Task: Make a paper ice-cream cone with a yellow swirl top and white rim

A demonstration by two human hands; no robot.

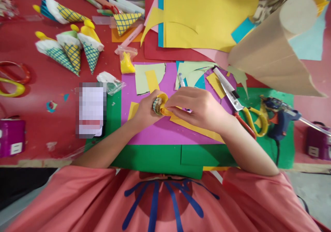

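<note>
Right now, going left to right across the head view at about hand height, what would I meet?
Yellow loop handle → phone → left hand → yellow piece → right hand → metal-bladed scissors → blue glue gun → purple case near the right edge.

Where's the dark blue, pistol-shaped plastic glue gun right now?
In the head view, the glue gun lies at the right, mostly over the flat green sheet, just right of the silver-bladed scissors with red and yellow handles.
</note>
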